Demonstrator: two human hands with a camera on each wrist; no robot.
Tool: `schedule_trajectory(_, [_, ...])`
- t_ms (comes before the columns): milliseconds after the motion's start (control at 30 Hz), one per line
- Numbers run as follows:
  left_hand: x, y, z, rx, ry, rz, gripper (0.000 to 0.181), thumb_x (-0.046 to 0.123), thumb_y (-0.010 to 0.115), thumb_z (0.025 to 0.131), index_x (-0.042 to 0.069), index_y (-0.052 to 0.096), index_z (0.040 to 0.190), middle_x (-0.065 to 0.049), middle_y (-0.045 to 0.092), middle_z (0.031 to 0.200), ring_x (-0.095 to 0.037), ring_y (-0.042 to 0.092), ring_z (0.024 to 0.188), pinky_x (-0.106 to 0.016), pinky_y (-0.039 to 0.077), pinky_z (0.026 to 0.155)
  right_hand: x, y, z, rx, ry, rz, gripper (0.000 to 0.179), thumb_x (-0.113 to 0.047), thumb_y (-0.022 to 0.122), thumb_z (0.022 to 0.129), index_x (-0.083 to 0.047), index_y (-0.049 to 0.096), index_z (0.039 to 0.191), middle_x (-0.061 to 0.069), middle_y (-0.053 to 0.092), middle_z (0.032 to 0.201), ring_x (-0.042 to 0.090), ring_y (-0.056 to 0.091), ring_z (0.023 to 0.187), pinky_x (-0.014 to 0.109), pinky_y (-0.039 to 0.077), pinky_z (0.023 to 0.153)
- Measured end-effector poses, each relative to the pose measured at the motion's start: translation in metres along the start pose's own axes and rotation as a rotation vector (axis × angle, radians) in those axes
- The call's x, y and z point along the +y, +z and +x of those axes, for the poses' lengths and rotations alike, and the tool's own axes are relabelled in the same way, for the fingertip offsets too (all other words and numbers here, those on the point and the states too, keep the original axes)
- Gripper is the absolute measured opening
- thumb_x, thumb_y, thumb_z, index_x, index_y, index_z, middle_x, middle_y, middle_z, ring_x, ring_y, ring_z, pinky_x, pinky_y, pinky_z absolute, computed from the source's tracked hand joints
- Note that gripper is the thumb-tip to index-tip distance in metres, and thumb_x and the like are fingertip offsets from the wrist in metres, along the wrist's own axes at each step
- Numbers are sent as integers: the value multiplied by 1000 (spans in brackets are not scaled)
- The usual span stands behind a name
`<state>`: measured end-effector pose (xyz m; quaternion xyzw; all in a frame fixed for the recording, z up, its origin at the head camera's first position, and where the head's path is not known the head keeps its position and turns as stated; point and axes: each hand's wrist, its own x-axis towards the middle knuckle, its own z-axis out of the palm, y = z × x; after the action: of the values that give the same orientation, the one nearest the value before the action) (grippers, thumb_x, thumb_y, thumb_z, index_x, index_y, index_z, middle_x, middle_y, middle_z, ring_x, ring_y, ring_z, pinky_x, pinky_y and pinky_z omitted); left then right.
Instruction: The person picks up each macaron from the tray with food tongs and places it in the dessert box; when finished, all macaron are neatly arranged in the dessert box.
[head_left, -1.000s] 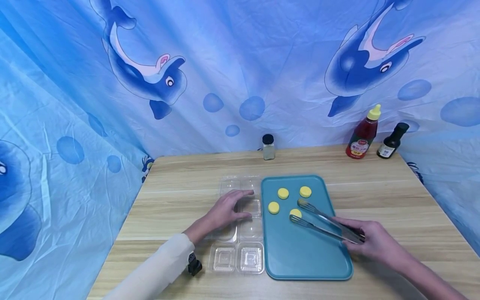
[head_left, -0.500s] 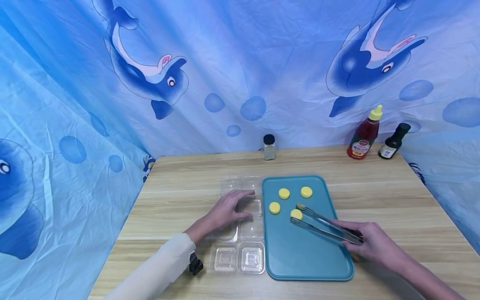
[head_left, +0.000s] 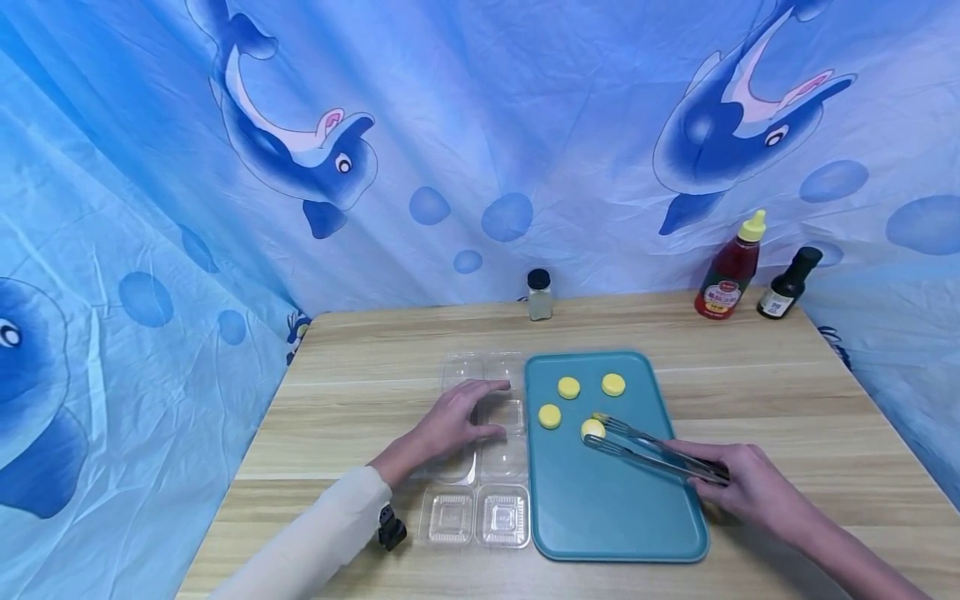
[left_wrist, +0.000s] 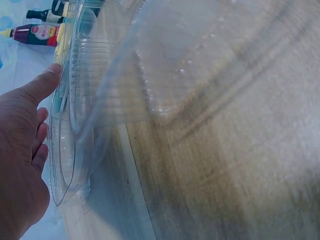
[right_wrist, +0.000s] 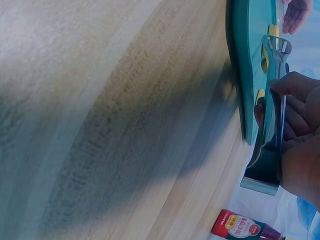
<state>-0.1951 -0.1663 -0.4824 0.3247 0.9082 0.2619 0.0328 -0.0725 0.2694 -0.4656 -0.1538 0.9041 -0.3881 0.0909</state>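
Note:
My right hand [head_left: 742, 483] holds a pair of metal tongs [head_left: 660, 458] over the blue-green tray [head_left: 615, 517]. Their slotted tips lie on either side of the nearest yellow round piece [head_left: 592, 429], overlapping its edge in the head view. Other yellow pieces [head_left: 549, 416] lie farther back on the tray. To the left, my left hand [head_left: 450, 417] rests at the clear plastic compartment container [head_left: 501, 458], thumb and fingers spread apart. In the left wrist view, the thumb [left_wrist: 47, 80] lies along the container's rim, with the other fingers partly hidden behind it.
Small clear square compartments [head_left: 502, 517] sit nearest the front, left of the tray. At the back stand a black-capped jar [head_left: 538, 300], a red sauce bottle [head_left: 727, 279] and a dark bottle [head_left: 783, 287]. A dolphin-print curtain [head_left: 450, 125] hangs behind the wooden table [head_left: 360, 358].
The tongs' tips have drawn closer together around the nearest yellow piece, the far tip coming down toward it. My left hand has stayed in place.

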Motion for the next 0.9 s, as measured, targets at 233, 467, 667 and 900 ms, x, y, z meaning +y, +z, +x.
schedule_trajectory(233, [0, 1, 0, 3, 1, -7, 80, 38, 90, 86, 17, 55, 154, 0, 58, 155, -23, 49, 146, -46, 36, 125, -5, -2, 3, 47, -20, -51, 55, 8, 79, 87, -4, 70, 139, 24, 73, 127, 5, 62, 74, 25, 56, 53])
schedule_trajectory(467, [1, 0, 0, -3, 1, -18, 80, 37, 90, 86, 17, 54, 155, 0, 57, 155, -24, 49, 146, -48, 35, 125, -15, -9, 14, 50, -79, -59, 55, 9, 79, 87, -4, 69, 139, 20, 75, 123, 5, 61, 69, 24, 57, 54])
schedule_trajectory(667, [2, -2, 0, -12, -4, -17, 80, 37, 89, 86, 17, 53, 155, 0, 57, 156, -24, 48, 147, -47, 35, 125, -33, -14, 29, 28, -82, -79, 55, 6, 81, 87, -7, 71, 139, 16, 76, 120, 8, 61, 71, 23, 56, 55])
schedule_trajectory(900, [2, -2, 0, -18, -6, -18, 81, 38, 89, 86, 18, 53, 156, 0, 56, 156, -24, 49, 146, -47, 35, 125, -47, -6, 55, 2, -122, -80, 55, 6, 79, 89, -9, 70, 141, 2, 73, 88, 9, 57, 61, 23, 54, 52])
